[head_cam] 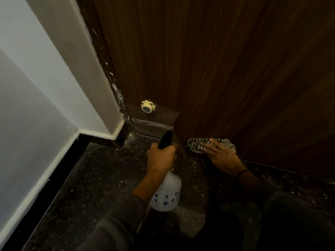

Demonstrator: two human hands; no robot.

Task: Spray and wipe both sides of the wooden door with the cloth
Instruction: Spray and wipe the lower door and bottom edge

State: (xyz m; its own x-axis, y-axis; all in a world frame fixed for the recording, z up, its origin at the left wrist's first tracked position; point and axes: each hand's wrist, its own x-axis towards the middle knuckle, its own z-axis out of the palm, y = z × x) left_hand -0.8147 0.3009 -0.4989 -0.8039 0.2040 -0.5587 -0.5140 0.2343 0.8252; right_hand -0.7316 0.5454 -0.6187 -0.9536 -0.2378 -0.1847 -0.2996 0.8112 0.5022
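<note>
Door (217, 69) fills the view, bottom edge meeting the floor (108, 178). Spray bottle (167, 194) just left of the door's lower corner, left hand (161, 156) closed round its neck, nozzle toward the door. Cloth (195, 144) flat against the door's bottom edge, right hand (221, 154) spread open, pressing it. Best approach, likely: firm pressure, strokes along the grain, clear of the doorstop (148, 106).
</note>
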